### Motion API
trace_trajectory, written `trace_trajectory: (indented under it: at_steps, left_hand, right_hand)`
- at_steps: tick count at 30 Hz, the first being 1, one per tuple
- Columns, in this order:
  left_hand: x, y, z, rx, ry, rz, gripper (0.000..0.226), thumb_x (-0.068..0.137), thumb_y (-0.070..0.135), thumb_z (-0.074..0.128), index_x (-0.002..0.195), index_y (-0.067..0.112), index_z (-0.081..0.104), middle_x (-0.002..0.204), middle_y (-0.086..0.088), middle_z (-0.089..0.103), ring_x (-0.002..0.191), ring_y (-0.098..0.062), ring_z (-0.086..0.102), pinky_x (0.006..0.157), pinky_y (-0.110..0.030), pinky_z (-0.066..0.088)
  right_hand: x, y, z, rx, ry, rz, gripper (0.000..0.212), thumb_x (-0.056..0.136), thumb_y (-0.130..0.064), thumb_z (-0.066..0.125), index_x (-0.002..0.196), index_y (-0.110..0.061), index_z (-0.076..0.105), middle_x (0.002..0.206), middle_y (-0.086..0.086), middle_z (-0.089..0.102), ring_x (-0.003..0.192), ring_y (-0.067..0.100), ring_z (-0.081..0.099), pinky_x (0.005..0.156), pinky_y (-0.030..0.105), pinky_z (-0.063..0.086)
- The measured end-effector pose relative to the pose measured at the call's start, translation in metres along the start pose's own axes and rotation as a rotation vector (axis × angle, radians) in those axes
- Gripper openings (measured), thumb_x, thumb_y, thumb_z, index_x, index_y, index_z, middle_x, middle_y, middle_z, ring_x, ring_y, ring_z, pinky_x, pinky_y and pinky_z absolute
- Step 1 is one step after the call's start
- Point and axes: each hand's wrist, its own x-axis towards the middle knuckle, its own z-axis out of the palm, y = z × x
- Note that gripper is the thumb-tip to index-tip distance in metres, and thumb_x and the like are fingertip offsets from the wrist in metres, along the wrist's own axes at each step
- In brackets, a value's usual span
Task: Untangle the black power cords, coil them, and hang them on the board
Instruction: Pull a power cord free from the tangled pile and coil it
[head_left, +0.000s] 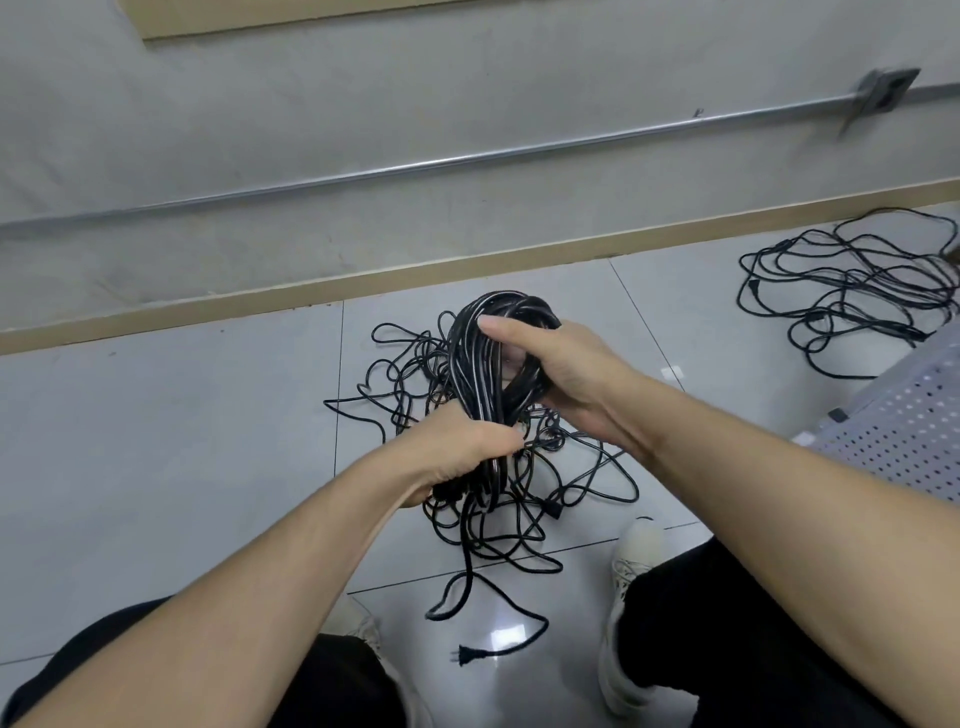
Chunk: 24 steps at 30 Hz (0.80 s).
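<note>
A thick coil of black power cord (483, 358) is held up over the floor between both hands. My left hand (457, 452) grips the coil's lower end in a fist. My right hand (550, 374) wraps around its upper right side, thumb lying across the top loops. Beneath them a loose tangle of black cords (519, 499) spreads on the tiles. One strand trails toward me and ends in a plug (466, 656). A white perforated board (904, 436) shows at the right edge.
A second pile of black cords (852, 296) lies on the floor at the far right near the baseboard. A metal conduit (467, 158) runs along the grey wall to a box (883, 93). My shoes (631, 597) and dark trousers flank the plug.
</note>
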Motion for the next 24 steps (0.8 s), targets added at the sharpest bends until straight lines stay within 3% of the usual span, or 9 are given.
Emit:
trace_trajectory:
  at_steps: [3,6,10,14,16,19,21,24]
  left_hand:
    - [0.0,-0.002,0.005,-0.018,-0.019,0.03,0.019,0.082,0.02,0.074,0.065,0.023,0.065,0.067,0.005,0.065,0.07,-0.017,0.062,0.061,-0.028,0.045]
    - [0.001,-0.004,0.009,-0.078,0.022,0.07,0.015,0.083,0.018,0.08,0.075,0.023,0.068,0.073,0.007,0.067,0.072,-0.011,0.063,0.075,-0.029,0.048]
    - [-0.002,-0.008,0.015,-0.056,0.064,0.099,0.021,0.082,0.024,0.082,0.082,0.024,0.061,0.071,0.014,0.065,0.071,-0.003,0.062,0.076,-0.025,0.047]
    - [-0.004,-0.009,0.013,-0.105,0.13,0.062,0.019,0.08,0.023,0.075,0.08,0.021,0.056,0.067,0.009,0.058,0.07,-0.016,0.057,0.073,-0.04,0.052]
    - [-0.006,-0.005,0.009,-0.173,0.133,0.033,0.016,0.088,0.012,0.071,0.083,0.017,0.056,0.07,-0.002,0.057,0.064,-0.02,0.056,0.06,-0.035,0.053]
    - [-0.009,0.003,0.002,-0.298,0.17,0.02,0.012,0.094,0.0,0.062,0.092,0.012,0.058,0.076,-0.01,0.058,0.059,-0.021,0.058,0.046,-0.026,0.048]
    - [-0.007,0.006,-0.006,-0.371,0.225,0.044,0.01,0.094,-0.001,0.061,0.097,0.009,0.061,0.076,-0.009,0.06,0.059,-0.019,0.059,0.047,-0.028,0.05]
    - [-0.002,0.008,-0.018,-0.451,0.323,0.074,0.005,0.092,0.002,0.064,0.095,0.006,0.063,0.07,-0.008,0.06,0.059,-0.019,0.059,0.05,-0.031,0.051]
  right_hand:
    - [0.002,0.004,0.002,0.002,0.175,-0.025,0.025,0.083,-0.019,0.083,0.098,-0.001,0.075,0.089,0.011,0.079,0.08,0.023,0.076,0.076,0.032,0.063]
    - [0.007,0.001,0.004,0.063,0.256,-0.032,0.029,0.084,-0.016,0.081,0.104,0.004,0.074,0.096,0.016,0.078,0.073,0.024,0.074,0.068,0.031,0.062]
    - [0.01,-0.003,0.004,0.123,0.284,-0.015,0.027,0.088,-0.017,0.079,0.105,0.002,0.072,0.091,0.015,0.074,0.06,0.022,0.071,0.053,0.027,0.056]
    - [0.013,-0.001,0.002,0.064,0.242,0.0,0.029,0.091,-0.034,0.076,0.101,-0.008,0.071,0.095,0.011,0.077,0.067,0.02,0.072,0.064,0.031,0.06]
    - [0.015,0.001,-0.004,-0.02,0.149,0.031,0.051,0.092,-0.063,0.062,0.102,-0.013,0.066,0.096,0.005,0.077,0.078,0.018,0.074,0.072,0.032,0.06]
    - [0.016,0.016,-0.011,-0.092,-0.074,0.131,0.093,0.089,-0.087,0.024,0.135,-0.014,0.058,0.121,0.01,0.074,0.112,0.024,0.071,0.106,0.05,0.05]
    - [0.014,0.032,-0.01,-0.155,-0.151,0.203,0.096,0.09,-0.087,0.012,0.139,-0.015,0.054,0.111,0.006,0.075,0.103,0.021,0.072,0.113,0.053,0.041]
    - [0.007,0.048,-0.004,-0.385,-0.355,0.315,0.098,0.09,-0.083,-0.001,0.131,-0.012,0.052,0.083,0.001,0.068,0.086,0.019,0.068,0.109,0.046,0.039]
